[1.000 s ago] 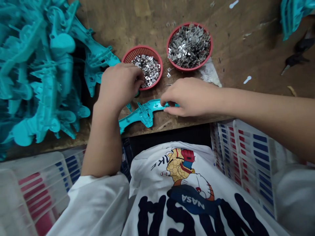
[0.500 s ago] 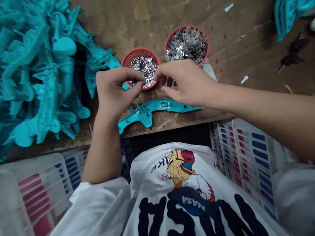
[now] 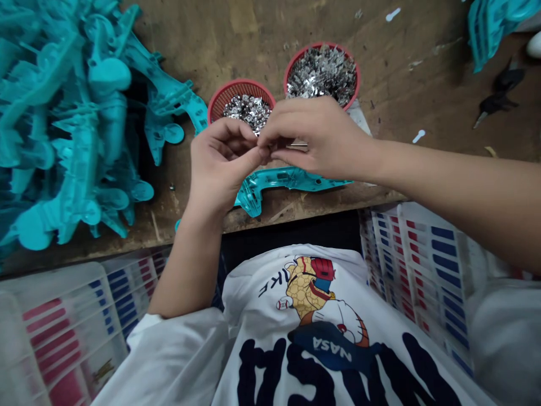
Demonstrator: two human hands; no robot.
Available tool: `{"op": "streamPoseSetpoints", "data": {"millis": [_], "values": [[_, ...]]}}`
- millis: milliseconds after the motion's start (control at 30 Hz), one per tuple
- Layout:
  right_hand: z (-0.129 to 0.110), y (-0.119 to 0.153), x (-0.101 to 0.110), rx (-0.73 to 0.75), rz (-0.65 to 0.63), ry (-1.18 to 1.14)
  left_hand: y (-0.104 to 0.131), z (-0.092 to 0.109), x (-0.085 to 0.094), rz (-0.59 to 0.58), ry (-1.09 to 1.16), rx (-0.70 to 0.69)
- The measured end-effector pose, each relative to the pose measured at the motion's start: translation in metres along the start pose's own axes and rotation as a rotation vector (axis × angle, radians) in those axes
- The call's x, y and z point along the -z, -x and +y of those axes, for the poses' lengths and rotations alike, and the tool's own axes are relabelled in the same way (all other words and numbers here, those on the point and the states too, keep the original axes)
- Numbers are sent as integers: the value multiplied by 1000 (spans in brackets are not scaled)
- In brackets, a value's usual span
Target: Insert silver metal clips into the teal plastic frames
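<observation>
My left hand and my right hand meet at their fingertips in front of the baskets. Each hand is closed in a pinch; what lies between the fingertips is too small to name. A thin metal piece shows under the fingers of my right hand. Just below the hands, a teal plastic part lies on the table, its left end hidden by my left hand. Behind the hands stand a red basket of small metal clips and a second red basket full of metal pieces.
A large pile of teal parts covers the left of the wooden table. Another teal part and a dark pointed tool lie at the right. White plastic crates stand below the table edge on both sides.
My left hand has moved right, so its fingertips now meet those of my right hand. The fingers of my right hand have drawn closer together.
</observation>
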State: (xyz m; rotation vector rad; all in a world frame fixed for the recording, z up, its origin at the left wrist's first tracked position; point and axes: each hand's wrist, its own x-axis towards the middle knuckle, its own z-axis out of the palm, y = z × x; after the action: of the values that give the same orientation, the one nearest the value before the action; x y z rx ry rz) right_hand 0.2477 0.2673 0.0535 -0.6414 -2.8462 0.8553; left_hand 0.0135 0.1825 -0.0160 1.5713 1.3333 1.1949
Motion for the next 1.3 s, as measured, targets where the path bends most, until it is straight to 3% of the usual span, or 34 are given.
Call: {"op": "streamPoseSetpoints", "data": {"millis": [167,267,367,500,767,967,1300], "values": [[6,3,1,-6,-65,-31,18,1,-9,10,-49,55],[5,1,-2,-2,-91,-25,47,-4,-19,75,-339,-74],[5,-3,-9,-32,-150,45,81,-17,-33,-12,-681,-222],[10,-5,-21,-12,-240,101,110,-36,-46,-110,-774,-312],[8,-8,-30,43,-454,235,114,-45,-50,-67,-747,-403],[3,-5,-31,24,-444,327,115,-48,-53,-103,-670,-296],[-13,-2,-24,170,-492,555,114,-47,-54,-90,-722,-323]]}}
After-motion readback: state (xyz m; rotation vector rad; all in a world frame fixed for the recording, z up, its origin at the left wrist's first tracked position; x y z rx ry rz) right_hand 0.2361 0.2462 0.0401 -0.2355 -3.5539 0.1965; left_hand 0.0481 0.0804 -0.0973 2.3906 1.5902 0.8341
